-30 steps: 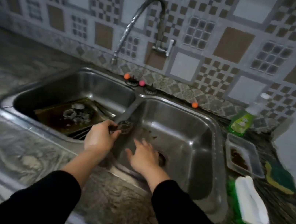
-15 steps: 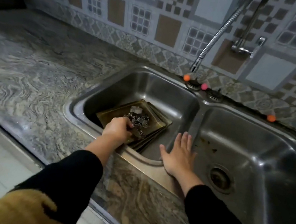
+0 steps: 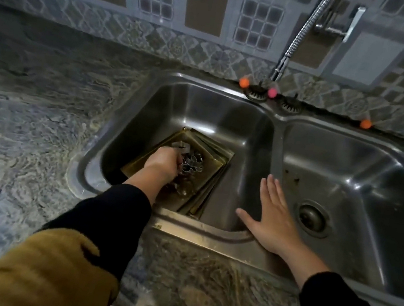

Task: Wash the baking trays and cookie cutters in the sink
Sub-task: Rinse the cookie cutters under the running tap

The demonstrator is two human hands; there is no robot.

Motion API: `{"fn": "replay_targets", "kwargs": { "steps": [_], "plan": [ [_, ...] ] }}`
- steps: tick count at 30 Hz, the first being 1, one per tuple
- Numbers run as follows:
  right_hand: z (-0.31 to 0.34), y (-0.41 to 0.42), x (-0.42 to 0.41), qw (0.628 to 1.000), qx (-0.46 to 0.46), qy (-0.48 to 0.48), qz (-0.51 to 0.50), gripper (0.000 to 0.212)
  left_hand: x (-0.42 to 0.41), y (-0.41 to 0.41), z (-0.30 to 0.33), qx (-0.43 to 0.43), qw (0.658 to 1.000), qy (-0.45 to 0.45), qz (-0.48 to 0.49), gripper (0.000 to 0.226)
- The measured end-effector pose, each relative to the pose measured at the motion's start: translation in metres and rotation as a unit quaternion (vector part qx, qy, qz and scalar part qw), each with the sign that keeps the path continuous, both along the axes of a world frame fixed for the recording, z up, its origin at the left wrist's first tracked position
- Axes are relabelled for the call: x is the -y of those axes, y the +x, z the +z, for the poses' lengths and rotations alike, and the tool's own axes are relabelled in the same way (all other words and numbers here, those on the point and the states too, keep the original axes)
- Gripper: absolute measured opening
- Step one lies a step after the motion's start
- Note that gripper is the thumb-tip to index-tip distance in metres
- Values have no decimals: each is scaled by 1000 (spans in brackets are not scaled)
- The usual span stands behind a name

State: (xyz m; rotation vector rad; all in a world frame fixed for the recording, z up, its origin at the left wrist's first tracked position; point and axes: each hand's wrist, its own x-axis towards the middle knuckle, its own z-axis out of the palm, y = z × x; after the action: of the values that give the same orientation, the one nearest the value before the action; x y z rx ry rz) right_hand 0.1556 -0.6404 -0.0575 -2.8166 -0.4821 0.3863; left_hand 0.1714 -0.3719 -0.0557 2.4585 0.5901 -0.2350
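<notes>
My left hand is down in the left basin of the double sink, fingers curled around a cluster of metal cookie cutters. The cutters sit on top of a stack of gold-toned baking trays, which lie flat on the floor of the left basin, toward its near side. I judge the trays are stacked there so they serve as a shelf for the small pieces. That keeps the cutters together and easy to gather in one grip.

My right hand is held flat with straight fingers and holds nothing. It lies over the near end of the divider between the basins, fingertips pointing far. Whether it presses on the steel or hovers just above it cannot be told. I judge it steadies me while the left hand reaches down.

Relative to the left grip, the cutters lie at the fingertips and to their right, partly hidden by the knuckles. The trays extend beneath the hand and to its right. The right hand is well apart from both, to the right.

The right basin holds only its drain and some specks of debris. The faucet hose hangs at the far side, above the divider. No water is seen running. The marbled tabletop lies to the left.
</notes>
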Motion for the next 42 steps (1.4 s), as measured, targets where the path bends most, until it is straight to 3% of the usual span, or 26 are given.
{"fn": "replay_targets", "kwargs": {
  "steps": [5,10,13,18,21,25,29,32,36,42],
  "plan": [
    [0,-4,-2,1000,-16,-1,-10,95,14,24,31,139,985,-84,-58,21],
    [10,14,-3,999,29,5,-21,76,56,67,104,326,928,-143,-112,37],
    [36,57,-3,995,38,88,-33,65,80,83,151,399,889,-185,-128,43],
    [107,168,4,947,111,267,-138,46,102,113,175,385,883,-191,-188,55],
    [156,236,16,924,154,307,-171,46,112,123,181,369,890,-199,-178,73],
    [200,303,24,899,191,339,-199,41,107,136,178,397,896,-118,-158,71],
    [208,352,13,879,225,374,-193,39,97,147,172,380,905,-130,-141,80],
    [206,370,9,847,256,420,-202,33,90,154,171,381,898,-169,-142,81],
    [202,366,12,791,273,505,-212,20,85,159,172,381,902,-158,-129,85],
    [180,342,26,809,278,495,-150,13,92,153,173,396,899,-146,-115,79]
  ]
}}
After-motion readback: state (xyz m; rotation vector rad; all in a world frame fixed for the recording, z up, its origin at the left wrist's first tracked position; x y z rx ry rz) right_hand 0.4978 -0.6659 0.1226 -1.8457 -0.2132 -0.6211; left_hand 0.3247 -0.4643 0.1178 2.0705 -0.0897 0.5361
